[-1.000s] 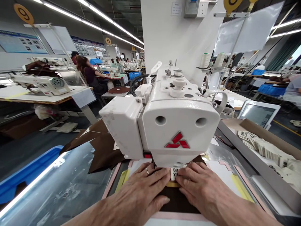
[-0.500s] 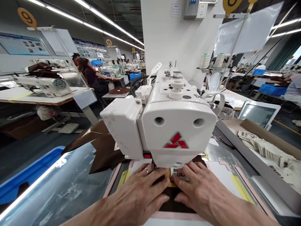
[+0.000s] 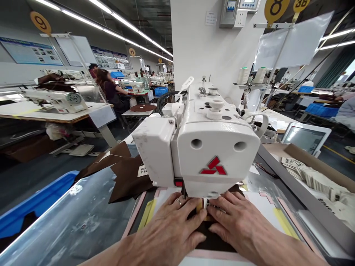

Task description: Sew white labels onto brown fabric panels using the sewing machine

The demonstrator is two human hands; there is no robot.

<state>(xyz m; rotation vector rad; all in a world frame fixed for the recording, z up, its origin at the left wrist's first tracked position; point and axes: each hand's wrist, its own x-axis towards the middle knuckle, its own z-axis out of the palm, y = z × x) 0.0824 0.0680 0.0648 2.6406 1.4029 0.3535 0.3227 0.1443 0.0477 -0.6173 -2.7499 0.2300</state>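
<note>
A white sewing machine (image 3: 219, 147) with a red three-diamond emblem fills the middle of the view. Just below its head, my left hand (image 3: 177, 221) lies flat with fingers stretched, a ring on one of them. My right hand (image 3: 235, 218) is also flat, fingertips pressing beside a white label (image 3: 205, 203) with black lettering. Both hands rest over dark brown fabric (image 3: 215, 239), which shows between the thumbs. A yellow-edged opening (image 3: 199, 207) frames the label, partly under my fingers. Around the fabric is a white template sheet (image 3: 256, 203) with pink and yellow strips. The needle area is mostly hidden.
Brown fabric pieces (image 3: 129, 181), one with a label, lie left of the machine. A blue bin (image 3: 41, 207) stands at the left edge. To the right are a cardboard box (image 3: 305, 157) of stacked labels and a tablet-like screen (image 3: 306, 138). A co-worker (image 3: 111, 87) sits farther back.
The camera view has shifted slightly, so the machine appears farther right. My right fingers now cover more of the label. Both hands stay flat on the work.
</note>
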